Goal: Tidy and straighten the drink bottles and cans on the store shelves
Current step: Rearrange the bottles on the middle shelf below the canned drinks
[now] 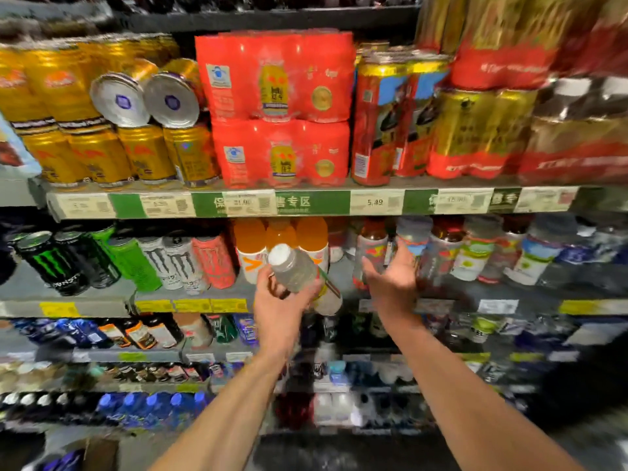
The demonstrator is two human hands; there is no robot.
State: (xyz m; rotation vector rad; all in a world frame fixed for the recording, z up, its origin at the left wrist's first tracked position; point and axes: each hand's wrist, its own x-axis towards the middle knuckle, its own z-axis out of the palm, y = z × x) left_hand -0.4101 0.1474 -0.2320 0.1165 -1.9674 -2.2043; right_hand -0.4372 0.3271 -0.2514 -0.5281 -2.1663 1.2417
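Two hands at the middle drink shelf.
The left hand (278, 300) grasps a clear bottle (302, 277), tilted, white cap up-left; the right hand (390, 277), fingers spread and released, reaches a red-labelled bottle (372, 253) standing just beyond its fingertips.

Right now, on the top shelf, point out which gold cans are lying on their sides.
The two gold cans stacked on the upright row, left of the red multipacks. Their silver ends face outward; every other gold can there stands upright.
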